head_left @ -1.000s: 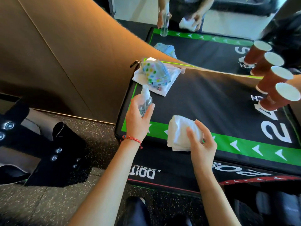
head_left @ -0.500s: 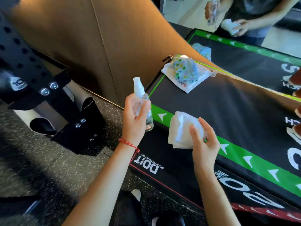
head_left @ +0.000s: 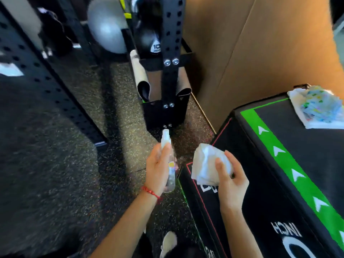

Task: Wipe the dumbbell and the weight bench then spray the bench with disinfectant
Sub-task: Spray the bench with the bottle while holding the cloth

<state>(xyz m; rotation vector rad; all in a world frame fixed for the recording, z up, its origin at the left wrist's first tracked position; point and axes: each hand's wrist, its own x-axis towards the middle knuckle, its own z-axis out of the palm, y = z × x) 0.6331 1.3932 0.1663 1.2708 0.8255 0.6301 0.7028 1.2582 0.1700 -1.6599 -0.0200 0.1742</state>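
Note:
My left hand [head_left: 158,168] grips a small clear spray bottle [head_left: 168,155], held upright over the speckled floor, nozzle pointing away from me. My right hand [head_left: 229,179] holds a crumpled white cloth [head_left: 203,164] just off the near corner of a black padded box with a green arrow stripe [head_left: 290,164]. A black kettlebell marked 10 [head_left: 150,40] sits in the rack ahead. No dumbbell or weight bench shows clearly.
A black perforated rack upright [head_left: 170,53] with rolled mats [head_left: 143,84] stands straight ahead. Another rack post [head_left: 37,71] runs along the left. A grey ball [head_left: 104,28] sits behind. A brown wall [head_left: 260,53] rises on the right. A dotted pouch on a white towel [head_left: 320,108] lies on the box.
My view has swung left from the box top toward the rack and floor. Both hands came off the box, the left with the bottle, the right with the cloth.

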